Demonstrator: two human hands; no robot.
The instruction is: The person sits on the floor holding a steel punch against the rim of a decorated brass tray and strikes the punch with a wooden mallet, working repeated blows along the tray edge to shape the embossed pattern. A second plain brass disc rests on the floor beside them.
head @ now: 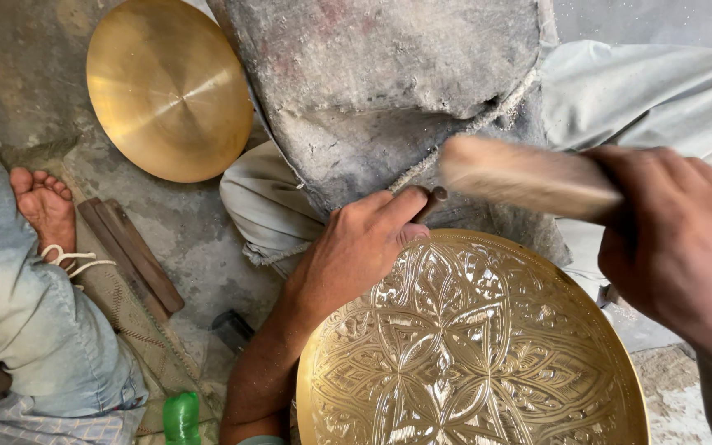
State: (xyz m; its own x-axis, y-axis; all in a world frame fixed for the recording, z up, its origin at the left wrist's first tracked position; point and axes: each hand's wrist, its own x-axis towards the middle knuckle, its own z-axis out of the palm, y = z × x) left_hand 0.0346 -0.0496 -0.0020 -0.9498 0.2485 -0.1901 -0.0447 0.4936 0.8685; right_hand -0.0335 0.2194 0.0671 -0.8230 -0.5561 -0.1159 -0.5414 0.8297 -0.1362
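Note:
A round brass plate [471, 354] with an engraved floral pattern lies in front of me, low in the view. My left hand [356, 247] rests on its upper left rim and grips a thin dark metal punch [432, 201], held upright at the plate's far edge. My right hand [677, 239] is closed around a wooden mallet [521, 175], whose head is blurred just above the punch.
A plain, unengraved brass plate [168, 86] leans at the upper left. A grey dusty cloth [389, 91] covers the block behind the work. Another person's bare foot [43, 206] and jeans-clad leg are at left, beside wooden sticks [129, 255] and a green bottle [181, 416].

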